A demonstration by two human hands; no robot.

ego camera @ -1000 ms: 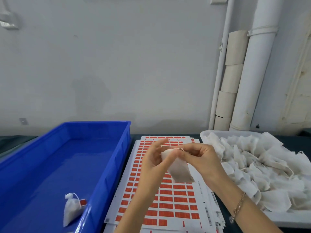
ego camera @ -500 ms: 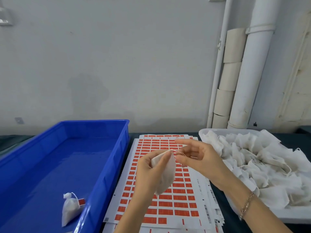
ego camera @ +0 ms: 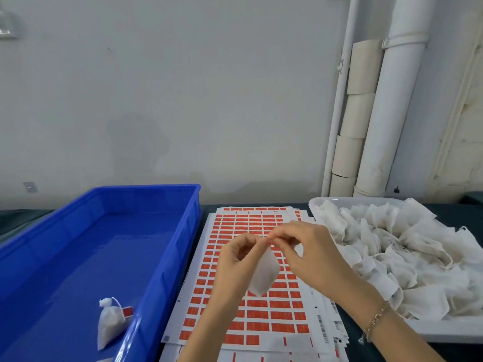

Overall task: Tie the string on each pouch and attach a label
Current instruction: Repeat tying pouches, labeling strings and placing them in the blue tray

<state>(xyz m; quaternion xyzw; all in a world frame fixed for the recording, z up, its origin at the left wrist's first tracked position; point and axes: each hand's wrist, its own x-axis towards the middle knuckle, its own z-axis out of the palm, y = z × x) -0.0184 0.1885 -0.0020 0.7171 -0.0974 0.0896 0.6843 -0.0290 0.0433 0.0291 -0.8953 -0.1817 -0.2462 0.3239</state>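
barely begun, by the look of it: one tied, labelled pouch (ego camera: 111, 322) at lower left in the blue bin (ego camera: 167, 259). one white pouch (ego camera: 262, 276) at centre frame above the orange label sheets (ego camera: 251, 317), neck pinched by left hand (ego camera: 236, 259), string end apparently pinched by right hand (ego camera: 307, 253). knot and label seemingly still due. untied pouches (ego camera: 392, 246) in white tray (ego camera: 444, 331), right: too many to count.

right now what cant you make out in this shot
- Head view: the string at the top of the held white fabric pouch is hidden by the fingertips of the left hand and right hand.
- Print on the orange label sheets: too small.
- Lower untied white pouches in the white tray: buried under others.
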